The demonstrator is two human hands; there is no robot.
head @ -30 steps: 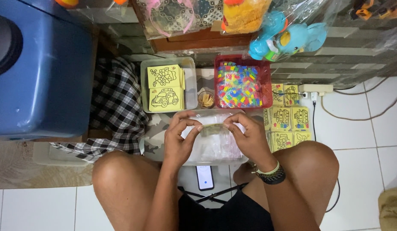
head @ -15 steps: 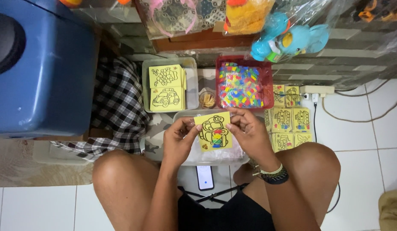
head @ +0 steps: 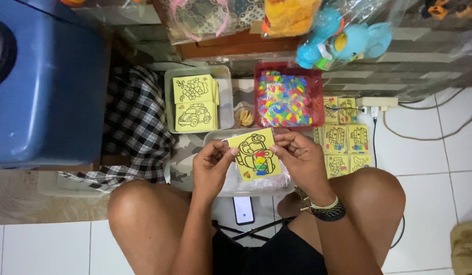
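A person seated on a white tiled floor [head: 439, 168] holds a yellow sand-art card [head: 254, 154] at the centre of the head view, above a clear tray [head: 215, 136] of plastic sleeves. At 11 o'clock from the card, a grey tray [head: 224, 97] carries two yellow outline cards [head: 195, 103], one a car. At 1 o'clock sits a red basket [head: 289, 69] packed with small multicoloured packets, and at 3 o'clock more yellow picture cards [head: 348, 137] lie spread on the floor. Clear bags of toys, among them a blue plastic toy [head: 342, 43], hang at 12 to 1 o'clock; a blue tub [head: 47, 86] fills the 9 to 10 o'clock side.

The card is square, tilted, with a black-outlined cartoon vehicle partly filled in red, green, blue and orange. The left hand [head: 211, 168] pinches its left edge between thumb and fingers; the right hand [head: 302, 160] pinches its right edge the same way.

Half a second ago the card stood lower and straighter between the hands; a second ago only the sleeves showed there.
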